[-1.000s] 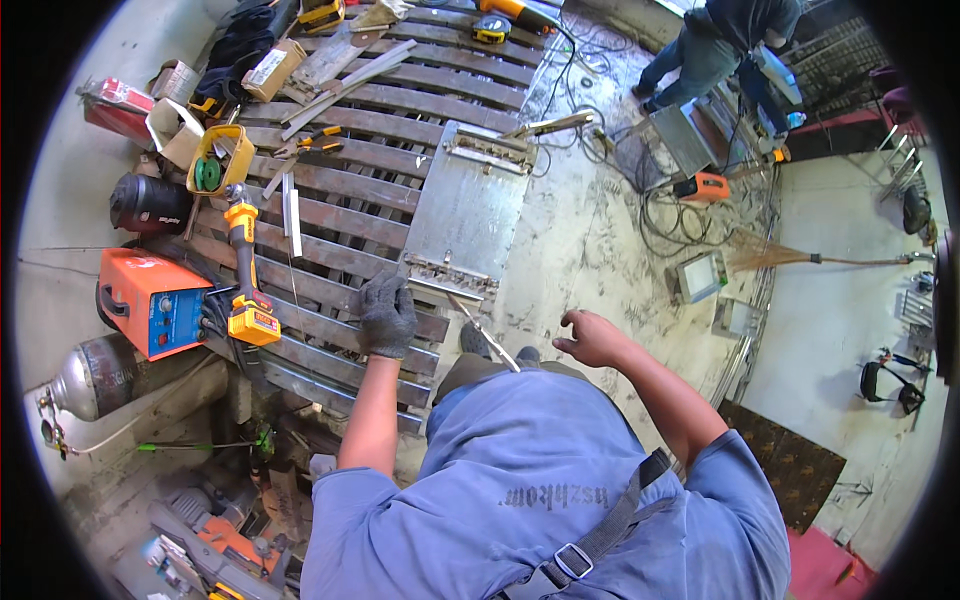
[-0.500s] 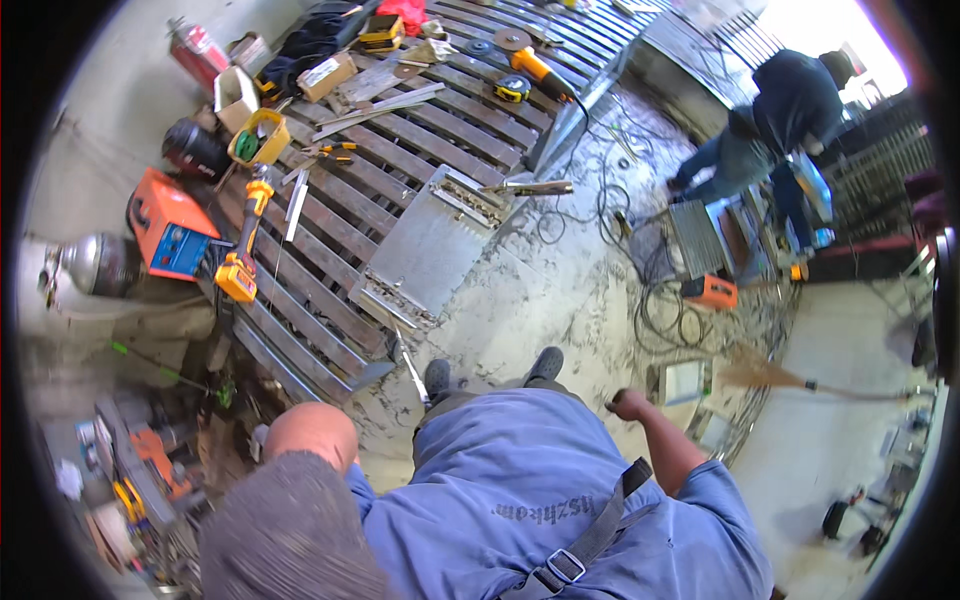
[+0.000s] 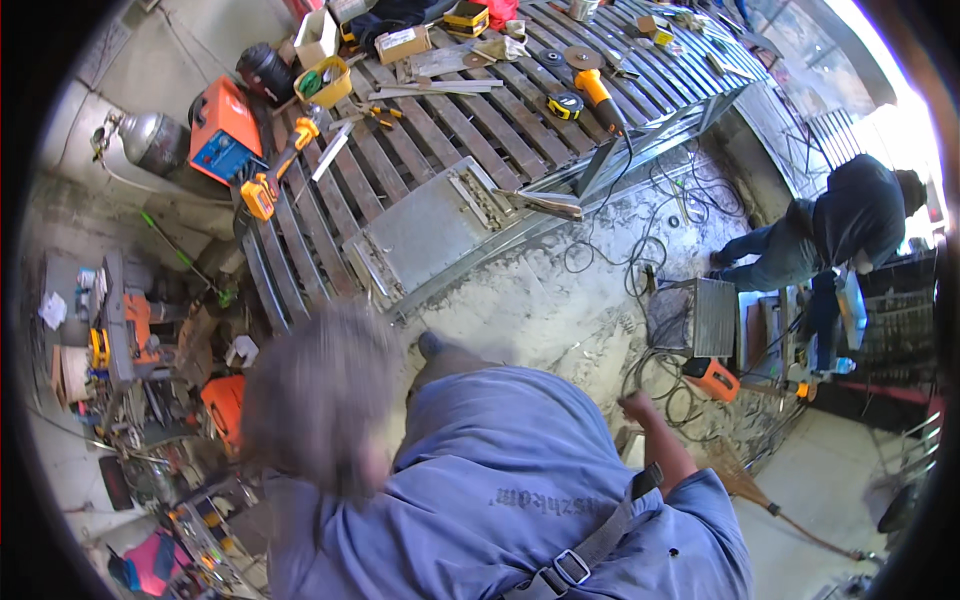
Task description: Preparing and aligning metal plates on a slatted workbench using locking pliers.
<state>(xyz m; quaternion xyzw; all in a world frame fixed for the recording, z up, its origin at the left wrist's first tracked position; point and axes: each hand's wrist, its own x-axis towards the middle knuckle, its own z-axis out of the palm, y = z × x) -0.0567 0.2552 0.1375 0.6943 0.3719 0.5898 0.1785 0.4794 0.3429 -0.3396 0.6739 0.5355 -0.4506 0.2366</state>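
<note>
Since half a second ago the view has swung further: the slatted metal gate (image 3: 420,140) now lies higher in the picture, farther ahead of the person. The gloved left hand (image 3: 320,395) has come up close to the camera, a grey blur, so I cannot tell whether it is spread or closed. The bare right hand (image 3: 637,407) hangs at the person's side with fingers loosely curled, holding nothing visible. The flat metal plate (image 3: 425,225) lies on the gate, ahead of and above the left hand, well apart. An orange tool (image 3: 712,378) sits on the floor just beyond the right hand
</note>
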